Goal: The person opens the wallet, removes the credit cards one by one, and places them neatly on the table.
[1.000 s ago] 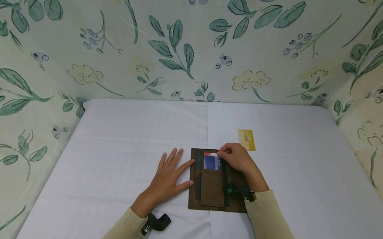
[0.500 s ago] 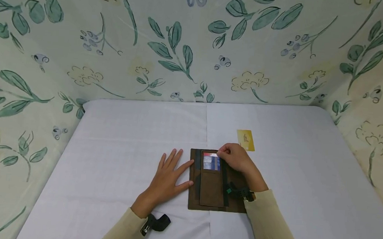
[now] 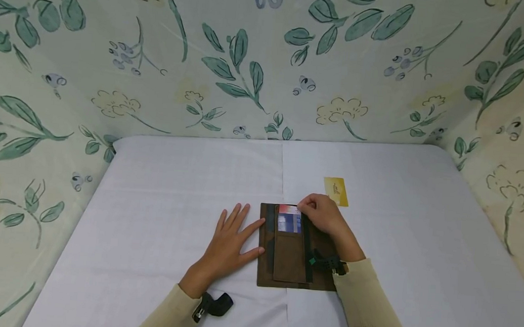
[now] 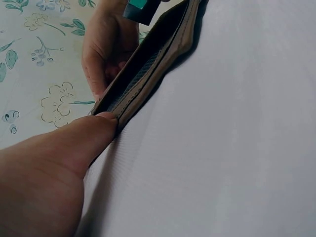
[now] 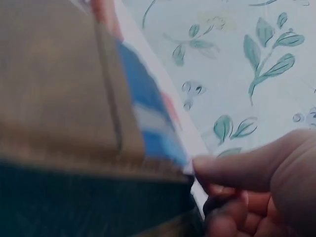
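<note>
R hand (image 3: pixel 324 216), nearer, pinches the blue-red card (image 3: pixel 289 222) by its 1-o'clock corner, card at hand's 9 o'clock, part-in the 12-to-6 pocket strip (image 3: pixel 290 259), L hand (image 3: pixel 226 249) w/ fingers spread touching wallet's (image 3: pixel 264 276) 9-o'clock edge!

yellow card (image 3: pixel 336 190) too small to read, wallet (image 3: pixel 289 260) partly hidden

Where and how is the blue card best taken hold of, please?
I would pinch the far right corner of the blue card from the right: the card looks thin, the wallet borders its near end, and the left hand touches the wallet's left edge. The right hand pinches that corner.
</note>
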### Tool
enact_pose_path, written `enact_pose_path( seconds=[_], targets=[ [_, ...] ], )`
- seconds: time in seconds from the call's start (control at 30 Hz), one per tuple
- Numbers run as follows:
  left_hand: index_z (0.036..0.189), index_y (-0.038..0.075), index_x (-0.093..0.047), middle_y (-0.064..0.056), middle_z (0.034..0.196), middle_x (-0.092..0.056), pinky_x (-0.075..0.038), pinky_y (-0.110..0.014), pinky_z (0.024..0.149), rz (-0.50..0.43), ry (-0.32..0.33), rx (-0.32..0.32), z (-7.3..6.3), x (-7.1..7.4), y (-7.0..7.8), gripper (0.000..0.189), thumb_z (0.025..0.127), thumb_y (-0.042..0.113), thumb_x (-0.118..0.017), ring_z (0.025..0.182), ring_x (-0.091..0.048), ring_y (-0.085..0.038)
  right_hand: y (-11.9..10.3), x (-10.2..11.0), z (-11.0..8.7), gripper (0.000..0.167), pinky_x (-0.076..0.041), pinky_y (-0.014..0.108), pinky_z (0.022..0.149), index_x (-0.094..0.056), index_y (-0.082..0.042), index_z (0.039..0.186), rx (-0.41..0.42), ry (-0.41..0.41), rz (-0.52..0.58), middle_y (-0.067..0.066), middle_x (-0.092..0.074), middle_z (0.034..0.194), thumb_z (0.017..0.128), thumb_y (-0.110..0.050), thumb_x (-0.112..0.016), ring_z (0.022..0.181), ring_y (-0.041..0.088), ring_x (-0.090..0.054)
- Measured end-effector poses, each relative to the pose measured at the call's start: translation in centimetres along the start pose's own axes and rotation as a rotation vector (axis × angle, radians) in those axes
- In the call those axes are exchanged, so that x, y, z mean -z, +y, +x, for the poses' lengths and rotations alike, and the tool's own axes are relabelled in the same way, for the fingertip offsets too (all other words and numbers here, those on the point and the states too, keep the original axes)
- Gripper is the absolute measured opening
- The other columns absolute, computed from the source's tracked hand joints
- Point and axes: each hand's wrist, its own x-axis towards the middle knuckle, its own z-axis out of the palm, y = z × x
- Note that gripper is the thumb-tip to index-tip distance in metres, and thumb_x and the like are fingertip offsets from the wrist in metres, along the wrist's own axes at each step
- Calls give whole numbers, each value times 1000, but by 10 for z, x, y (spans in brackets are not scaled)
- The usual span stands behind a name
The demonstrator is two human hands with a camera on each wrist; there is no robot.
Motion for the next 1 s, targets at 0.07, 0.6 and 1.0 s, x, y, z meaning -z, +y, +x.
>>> enact_pose_path(
  seconds=[0.07,0.6,1.0],
  targets=[
    [146,28,-44,-14,158,-22,-8,-59,113,-3,-5,5,0,0,0,65,90,58,-56,146,-13,-35,2,-1,1,20,-48,29,60,-67,-3,97,-1,-4,20,6,-62,80,94,-21,-62,68,18,-55],
    [144,25,-47,-18,156,-26,-12,-62,111,-1,30,-27,0,1,-2,64,89,55,-59,144,-18,-39,3,3,3,20,-49,31,54,-71,-4,99,-23,-74,113,6,-64,77,91,-22,-68,62,20,-54],
    [145,26,-46,-16,157,-24,-11,-61,113,0,13,-16,0,2,-1,64,90,57,-57,145,-16,-37,3,3,3,20,-49,30,57,-68,-3,101,-35,-89,106,7,-62,81,93,-21,-64,66,20,-54]
  ],
)
